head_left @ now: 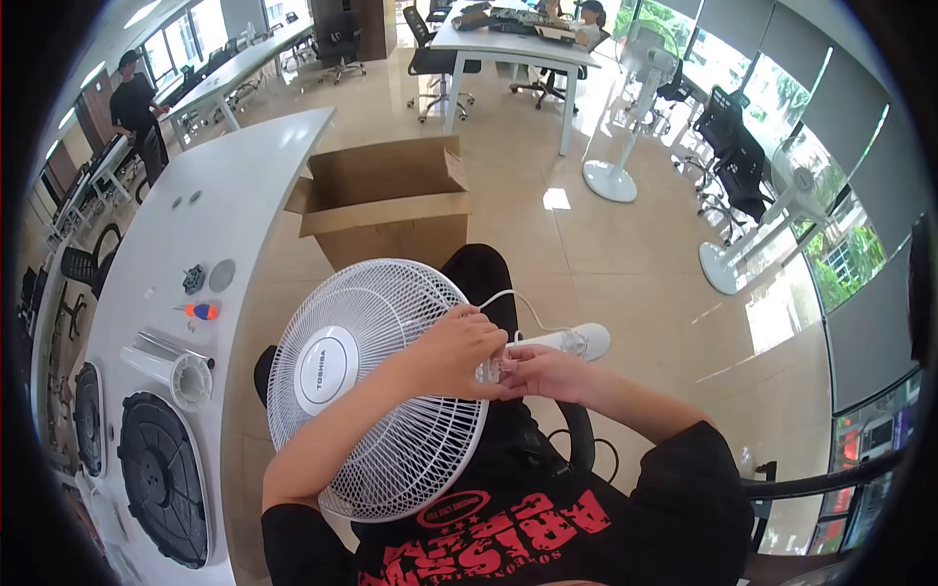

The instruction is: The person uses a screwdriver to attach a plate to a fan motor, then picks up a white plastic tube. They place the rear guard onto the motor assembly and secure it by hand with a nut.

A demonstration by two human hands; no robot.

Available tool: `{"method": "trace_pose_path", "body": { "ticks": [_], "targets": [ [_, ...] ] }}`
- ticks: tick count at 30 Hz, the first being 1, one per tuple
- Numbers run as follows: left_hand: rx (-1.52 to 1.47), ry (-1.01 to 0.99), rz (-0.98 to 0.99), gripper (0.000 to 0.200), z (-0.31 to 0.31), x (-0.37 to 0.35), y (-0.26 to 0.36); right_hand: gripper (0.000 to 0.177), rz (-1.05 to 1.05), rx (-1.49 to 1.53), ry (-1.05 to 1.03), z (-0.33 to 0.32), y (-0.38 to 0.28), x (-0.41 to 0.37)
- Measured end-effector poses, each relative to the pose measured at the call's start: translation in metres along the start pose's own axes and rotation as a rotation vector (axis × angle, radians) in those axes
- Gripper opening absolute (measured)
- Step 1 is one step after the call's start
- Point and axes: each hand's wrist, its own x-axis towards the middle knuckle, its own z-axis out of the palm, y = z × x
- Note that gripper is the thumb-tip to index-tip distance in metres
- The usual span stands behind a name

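On the person's lap lies the white fan head (376, 391), grille up. The left hand (457, 350) reaches across it with fingers curled shut over the right rim, and the right hand (549, 373) touches it there, closed on the fan's back where the white neck (576, 340) juts out. On the white table (244, 176) to the left lie a black round base (161, 479), a white tube (181, 376) and a screwdriver (202, 312). An open cardboard box (386, 200) stands on the floor beyond, with a standing fan (625, 107) farther off.
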Motion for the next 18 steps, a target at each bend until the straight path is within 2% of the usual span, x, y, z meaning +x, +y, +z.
{"method": "trace_pose_path", "body": {
  "ticks": [3, 9, 13, 16, 18],
  "targets": [
    [0.044, -0.012, -0.007, 0.032, 0.004, -0.001, 0.0, 0.03, 0.019, 0.046, -0.009, 0.004, 0.0, -0.003],
    [0.02, -0.022, -0.027, 0.032, 0.006, 0.0, 0.003, 0.023, 0.03, -0.049, 0.052, 0.003, -0.003, -0.009],
    [0.044, -0.177, -0.106, 0.032, 0.006, 0.01, 0.012, 0.018, 0.044, -0.084, 0.066, 0.012, -0.01, -0.018],
    [0.088, -0.305, -0.101, 0.031, 0.009, 0.019, 0.017, 0.026, -0.013, -0.171, 0.023, -0.005, -0.006, -0.019],
    [0.061, -0.356, -0.03, 0.03, 0.013, 0.023, 0.013, 0.035, -0.102, -0.877, 0.225, -0.013, -0.01, -0.012]
  ]
}}
